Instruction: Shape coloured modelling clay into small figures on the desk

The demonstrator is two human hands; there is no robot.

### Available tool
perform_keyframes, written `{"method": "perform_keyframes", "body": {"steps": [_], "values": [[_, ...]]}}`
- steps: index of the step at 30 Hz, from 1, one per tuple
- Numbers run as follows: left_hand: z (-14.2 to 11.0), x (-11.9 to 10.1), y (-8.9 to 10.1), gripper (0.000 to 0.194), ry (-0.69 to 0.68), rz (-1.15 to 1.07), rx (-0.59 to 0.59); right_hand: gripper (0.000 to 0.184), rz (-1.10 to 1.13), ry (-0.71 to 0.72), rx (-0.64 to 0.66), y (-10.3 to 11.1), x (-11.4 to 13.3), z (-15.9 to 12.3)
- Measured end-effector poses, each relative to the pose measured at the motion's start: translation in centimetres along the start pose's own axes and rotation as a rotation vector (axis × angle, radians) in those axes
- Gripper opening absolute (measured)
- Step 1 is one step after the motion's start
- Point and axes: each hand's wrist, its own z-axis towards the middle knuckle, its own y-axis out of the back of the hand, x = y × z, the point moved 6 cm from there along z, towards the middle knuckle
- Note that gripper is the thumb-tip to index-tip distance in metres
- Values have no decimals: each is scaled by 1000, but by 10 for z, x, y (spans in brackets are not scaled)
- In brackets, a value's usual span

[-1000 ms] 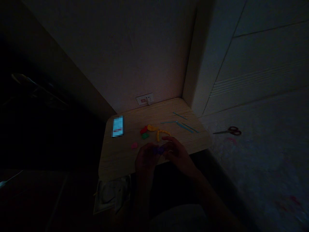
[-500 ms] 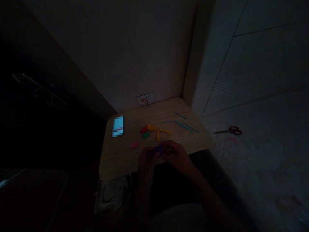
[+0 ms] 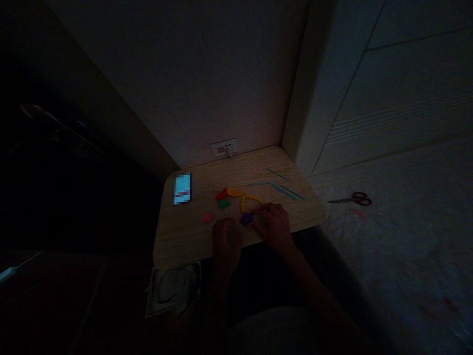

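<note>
A lump of purple modelling clay (image 3: 246, 219) is at the table's front part, between my hands. My right hand (image 3: 272, 224) has its fingers bent down at the lump's right edge, gripping it there. To the left of the lump, my left hand (image 3: 226, 240) is closed, knuckles up; whatever its fingers hold is hidden. Just beyond my hands, a yellow-orange clay strip (image 3: 253, 198) curves in a bumpy arc. Farther left lie an orange clay piece (image 3: 234, 192), a red clay piece (image 3: 221, 194), a green clay piece (image 3: 223, 203) and a pink clay piece (image 3: 207, 217).
Several thin blue-green sticks (image 3: 284, 191) lie on the right of the small wooden table (image 3: 177, 236). A lit phone (image 3: 182, 188) is at its left. Beyond stands a wall with a socket (image 3: 224, 147). Scissors (image 3: 354, 198) lie off the right side. The room is dark.
My hands have moved apart. The purple clay, held between both hands before, is now down at the table with only my right hand on it. My left hand has drawn back and closed.
</note>
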Motion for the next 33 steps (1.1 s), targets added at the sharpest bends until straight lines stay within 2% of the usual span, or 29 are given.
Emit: {"method": "perform_keyframes", "body": {"steps": [3,6,12,14,16,18,21,24,29,33], "values": [[-1,2,-7,33,-100,112,59,33,-64,-2,57,-7,3,-2],[-3,4,-13,36,-124,164,118,32,-63,-5,81,-10,2,-4],[1,6,-1,35,-92,110,21,37,7,4,73,-6,-3,-6],[11,2,7,31,-64,217,-15,35,26,-2,64,-2,-5,-6],[25,-1,16,27,5,431,-58,33,46,-2,54,3,-4,-6],[42,-4,21,30,72,600,-55,31,75,2,38,9,-3,-6],[64,-4,18,34,100,721,8,26,120,9,-8,20,2,-4],[77,0,13,32,102,761,60,23,156,17,-54,32,7,-2],[81,4,6,28,94,784,91,16,206,36,-93,41,13,0],[78,5,2,28,60,670,84,15,225,23,-91,42,16,1]]}}
